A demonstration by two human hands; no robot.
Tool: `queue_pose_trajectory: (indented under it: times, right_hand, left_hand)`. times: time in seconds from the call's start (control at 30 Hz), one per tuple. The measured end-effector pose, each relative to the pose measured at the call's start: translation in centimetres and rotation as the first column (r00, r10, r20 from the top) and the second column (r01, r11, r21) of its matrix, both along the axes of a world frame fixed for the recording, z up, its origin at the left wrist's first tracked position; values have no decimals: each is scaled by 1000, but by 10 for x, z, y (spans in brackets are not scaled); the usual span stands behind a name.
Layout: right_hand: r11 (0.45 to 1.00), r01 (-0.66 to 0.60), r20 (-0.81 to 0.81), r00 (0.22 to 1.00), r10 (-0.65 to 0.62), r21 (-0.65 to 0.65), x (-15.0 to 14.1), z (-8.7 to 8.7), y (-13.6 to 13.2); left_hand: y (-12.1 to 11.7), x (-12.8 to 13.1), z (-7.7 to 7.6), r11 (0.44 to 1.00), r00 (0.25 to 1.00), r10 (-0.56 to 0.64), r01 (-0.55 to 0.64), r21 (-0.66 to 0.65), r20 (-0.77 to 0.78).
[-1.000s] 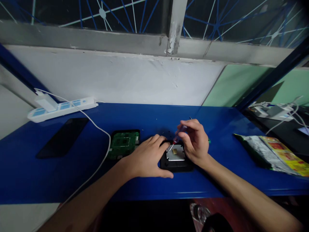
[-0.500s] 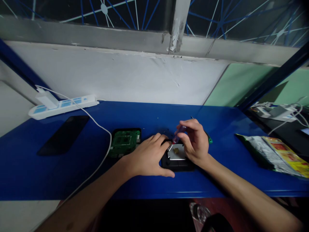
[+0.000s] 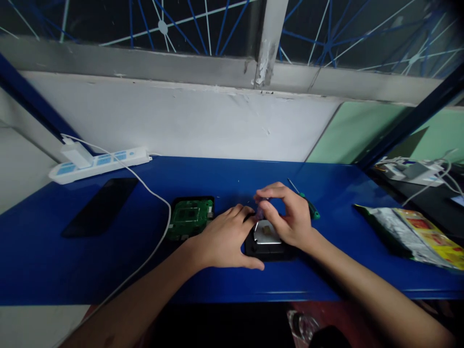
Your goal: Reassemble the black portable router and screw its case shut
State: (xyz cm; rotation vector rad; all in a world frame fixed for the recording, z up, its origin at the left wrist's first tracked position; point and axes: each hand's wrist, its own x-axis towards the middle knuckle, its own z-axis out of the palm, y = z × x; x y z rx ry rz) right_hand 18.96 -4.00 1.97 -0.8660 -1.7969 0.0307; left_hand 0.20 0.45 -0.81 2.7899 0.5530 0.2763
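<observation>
My right hand [image 3: 291, 212] is closed around the purple handle of a small screwdriver [image 3: 260, 210]. The screwdriver's shaft points down at the left edge of a silver metal plate [image 3: 266, 237]. That plate lies in a black plastic casing [image 3: 268, 252] on the blue table. My left hand [image 3: 228, 237] rests with its fingers out over the left side of the casing, thumb apart, fingertips close to the screwdriver. Left of this hand lies another black housing with a green circuit board [image 3: 190, 216] inside, partly covered by the hand.
A second screwdriver with a green handle [image 3: 312, 208] lies behind my right hand. On the left are a black phone-like slab [image 3: 101, 207], a white power strip [image 3: 103, 163] and a white cable [image 3: 157, 193]. A foil snack bag [image 3: 409, 234] lies at the right.
The screwdriver in my right hand has gone from leaning to more upright, and the hand has shifted slightly left. My left hand stays in place; the view has tilted a little.
</observation>
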Motion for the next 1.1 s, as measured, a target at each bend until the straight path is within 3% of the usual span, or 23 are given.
queue_pose_trajectory:
  times: [0.17,0.5,0.67,0.8,1.0,1.1]
  right_hand:
    - [994,92,-83,993,-87,55,-2,-4,2]
    - [987,126,-109,985,-136,-100,-2,-3,-5]
    - [979,-35,-84,996,18,-202,-2,2,-11]
    - [981,-125,-78,990,114,-148,-2,-1,-11]
    - [998,55,-51,997,-56,-14,-3,-10,-6]
    - [995,74,-50,996,-78,-68,-4,-11,-9]
  left_hand:
    - [0,0,-2,1000,1000,8,-8,0,-10]
    - [1,0,1,1000,999,7,-7,-1,-32]
    - [2,-1,-1,1000,999,6,-6,-8,-32]
    - [2,0,-1,999,1000,-5,5,-41,2]
    - [1,-1,-1,999,1000,8,-8,-42,0]
    - [1,-1,1,999,1000,-4,4,-39,-4]
